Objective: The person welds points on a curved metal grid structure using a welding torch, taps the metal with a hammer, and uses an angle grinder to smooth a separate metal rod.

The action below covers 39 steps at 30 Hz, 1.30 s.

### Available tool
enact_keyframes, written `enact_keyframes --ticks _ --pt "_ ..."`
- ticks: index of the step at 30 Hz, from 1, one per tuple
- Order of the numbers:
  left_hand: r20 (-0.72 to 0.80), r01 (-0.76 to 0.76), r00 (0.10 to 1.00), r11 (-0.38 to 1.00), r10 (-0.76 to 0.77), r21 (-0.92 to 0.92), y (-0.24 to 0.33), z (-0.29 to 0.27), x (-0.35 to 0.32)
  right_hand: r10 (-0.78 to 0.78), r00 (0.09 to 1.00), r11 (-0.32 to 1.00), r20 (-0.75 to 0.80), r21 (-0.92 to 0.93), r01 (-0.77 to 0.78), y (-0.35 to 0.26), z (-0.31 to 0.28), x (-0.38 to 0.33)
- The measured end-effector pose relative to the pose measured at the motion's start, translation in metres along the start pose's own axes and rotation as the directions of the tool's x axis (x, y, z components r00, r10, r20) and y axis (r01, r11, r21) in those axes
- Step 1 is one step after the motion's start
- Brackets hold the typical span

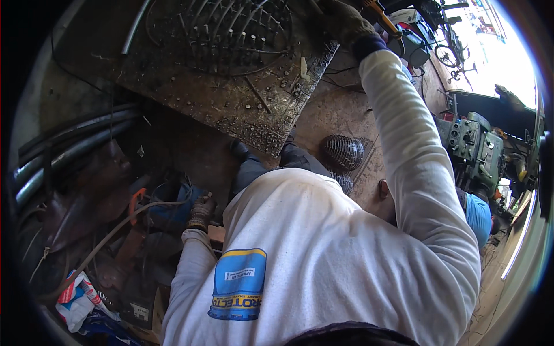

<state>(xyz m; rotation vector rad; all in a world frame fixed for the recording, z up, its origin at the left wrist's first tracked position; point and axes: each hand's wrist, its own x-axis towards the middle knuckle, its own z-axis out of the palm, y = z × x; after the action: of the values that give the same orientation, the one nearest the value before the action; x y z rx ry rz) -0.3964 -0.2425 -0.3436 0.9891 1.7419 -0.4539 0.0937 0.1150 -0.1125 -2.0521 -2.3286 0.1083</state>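
Observation:
My left hand (201, 211), in a dark worn glove, hangs low by my hip with its fingers curled. A beige hose (109, 233) runs up to it; a grip on it does not show. My right arm in a white sleeve reaches far up. My gloved right hand (342, 22) rests at the corner of a rusty metal bench plate (231, 109), right beside a yellow-handled tool (382, 16). Whether it grips that tool is hidden. A round wire grille (228, 34) lies on the plate.
Dark pipes (69, 147) lie at the left over a heap of scrap, a blue bucket (173, 210) and white bags (75, 300). Two domed wire cages (341, 151) sit on the floor by my boots. A green machine (473, 147) stands at the right.

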Motion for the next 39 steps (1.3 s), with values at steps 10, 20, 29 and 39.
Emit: enact_keyframes --ticks 10,20,29,39 --pt "-0.068 -0.083 0.992 0.961 0.104 0.263 -0.072 0.051 -0.02 0.351 0.677 0.886 -0.646 -0.004 -0.463 0.097 -0.058 -0.024" --pt "-0.075 -0.113 0.986 0.933 0.147 0.342 -0.006 0.144 -0.092 -0.062 0.874 0.564 0.482 0.739 -0.368 0.278 0.014 0.013" --pt "-0.608 -0.01 0.779 0.973 0.152 0.231 0.107 0.146 -0.162 -0.271 0.738 0.678 0.618 0.667 -0.309 0.273 -0.009 0.033" --pt "-0.858 -0.093 0.288 0.904 0.426 0.417 0.348 -0.042 -0.22 -0.317 0.782 0.038 0.537 0.83 -0.556 0.258 0.019 0.022"
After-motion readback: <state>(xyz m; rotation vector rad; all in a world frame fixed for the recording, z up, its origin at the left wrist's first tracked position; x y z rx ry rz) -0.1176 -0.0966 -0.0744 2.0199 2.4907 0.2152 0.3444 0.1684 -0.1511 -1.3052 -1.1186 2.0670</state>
